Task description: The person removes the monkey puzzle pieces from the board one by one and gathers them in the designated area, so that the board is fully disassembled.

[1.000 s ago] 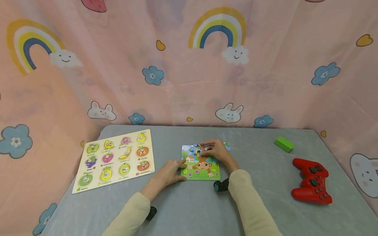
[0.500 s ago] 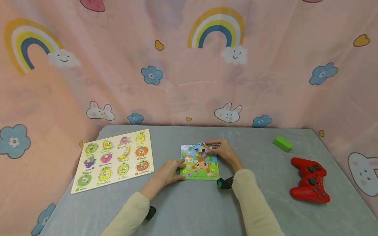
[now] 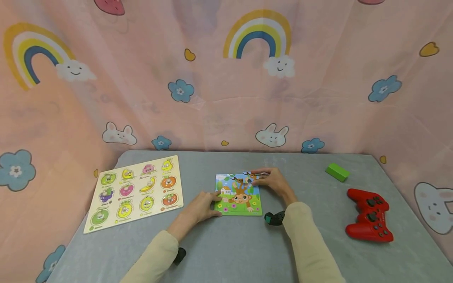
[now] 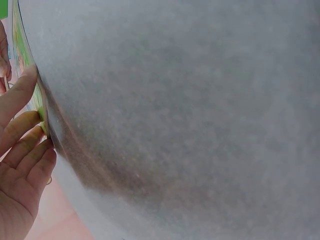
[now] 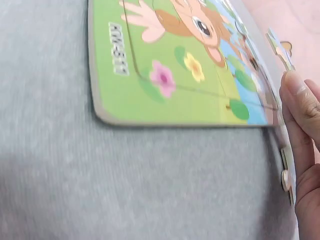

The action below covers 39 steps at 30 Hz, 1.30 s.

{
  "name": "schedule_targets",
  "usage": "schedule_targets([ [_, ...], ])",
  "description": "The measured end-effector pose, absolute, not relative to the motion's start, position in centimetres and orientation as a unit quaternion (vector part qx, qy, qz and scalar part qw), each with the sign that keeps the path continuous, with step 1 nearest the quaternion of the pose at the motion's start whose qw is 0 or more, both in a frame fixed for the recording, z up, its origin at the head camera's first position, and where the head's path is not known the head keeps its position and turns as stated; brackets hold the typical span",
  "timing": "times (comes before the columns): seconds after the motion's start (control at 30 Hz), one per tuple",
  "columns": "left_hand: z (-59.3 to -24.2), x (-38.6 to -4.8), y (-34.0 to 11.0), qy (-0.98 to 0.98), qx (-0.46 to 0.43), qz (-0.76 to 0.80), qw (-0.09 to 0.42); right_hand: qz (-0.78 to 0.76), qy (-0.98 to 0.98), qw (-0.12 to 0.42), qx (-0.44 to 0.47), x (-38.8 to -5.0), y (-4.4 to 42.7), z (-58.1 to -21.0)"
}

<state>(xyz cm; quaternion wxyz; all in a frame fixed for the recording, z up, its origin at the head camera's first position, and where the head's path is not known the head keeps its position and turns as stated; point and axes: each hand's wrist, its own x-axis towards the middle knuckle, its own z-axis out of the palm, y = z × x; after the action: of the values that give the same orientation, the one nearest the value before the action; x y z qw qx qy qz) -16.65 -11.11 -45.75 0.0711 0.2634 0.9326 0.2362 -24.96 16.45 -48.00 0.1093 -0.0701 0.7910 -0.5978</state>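
Note:
A square monkey jigsaw puzzle (image 3: 238, 205) in a green tray lies flat on the grey table. My left hand (image 3: 201, 207) holds its left edge, with the thumb near the lower corner and the fingers higher up. In the left wrist view the fingertips (image 4: 34, 118) meet the puzzle's rim. At the upper right of the puzzle, my right hand (image 3: 275, 182) pinches a small puzzle piece (image 5: 280, 49) between thumb and fingers, raised off the board in the right wrist view. Another piece (image 5: 287, 176) shows beyond the hand, partly hidden.
To the left lies a cream fruit peg board (image 3: 138, 192). On the right are a green block (image 3: 337, 172) and a red game controller (image 3: 370, 216). A pink printed cloth (image 3: 219, 114) hangs behind the table (image 3: 226, 251).
My right hand has moved right across the top of the puzzle, uncovering more of the monkey's upper part. My left hand has stayed at the left edge.

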Motion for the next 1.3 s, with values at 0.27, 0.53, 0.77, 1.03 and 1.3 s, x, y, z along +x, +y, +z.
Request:
schedule_targets([
  [0.27, -45.6, -16.4, -11.2, 0.932, 0.274, 0.231, 0.058, -0.605, 0.787, 0.108, -0.054, -24.9, 17.9, -48.1],
  [0.53, -45.8, -16.5, -11.2, 0.933, 0.262, 0.238, 0.067, -0.593, 0.797, 0.098, -0.057, -24.6, 19.3, -47.9],
  [0.77, -45.8, -16.6, -11.1, 0.937, 0.254, 0.229, 0.076, -0.584, 0.805, 0.088, -0.051, -24.4, 20.9, -47.9],
  [1.03, -45.6, -16.5, -11.3, 0.936, 0.252, 0.233, 0.077, -0.574, 0.813, 0.091, -0.034, -24.6, 22.7, -48.1],
  [1.3, -45.7, -16.5, -11.3, 0.934, 0.264, 0.231, 0.067, -0.569, 0.816, 0.094, -0.04, -24.4, 24.9, -48.3],
])
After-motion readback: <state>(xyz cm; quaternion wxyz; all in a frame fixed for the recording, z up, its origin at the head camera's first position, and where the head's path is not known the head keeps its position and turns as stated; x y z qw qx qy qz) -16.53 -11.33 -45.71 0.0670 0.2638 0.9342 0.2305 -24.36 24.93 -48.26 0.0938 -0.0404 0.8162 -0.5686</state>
